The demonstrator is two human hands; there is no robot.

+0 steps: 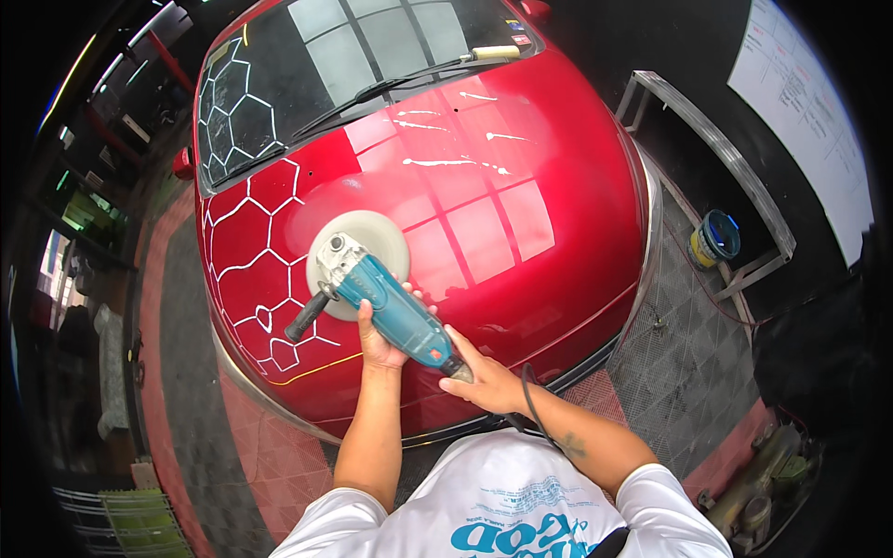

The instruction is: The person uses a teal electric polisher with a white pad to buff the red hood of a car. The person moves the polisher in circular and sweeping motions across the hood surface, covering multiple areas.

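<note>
A teal rotary polisher [398, 314] lies across both my hands above the red car hood [586, 177]. Its round white pad [381, 232] is over the left middle of the hood; whether it presses on the paint I cannot tell. My left hand [379, 339] wraps the body near its middle, while my right hand [486, 379] grips the rear end by the cord. The black side handle [307, 318] sticks out to the left with no hand on it. White streaks of compound [451, 164] lie on the hood farther up.
Reflections [502, 232] of light panels cover the hood's middle, and white hexagon lines show on its left. A pale bottle [493, 54] rests by the windshield. At the right stand a bucket [714, 239], a metal bench frame [716, 139] and a whiteboard [800, 102]. The black cord [532, 400] passes my right forearm.
</note>
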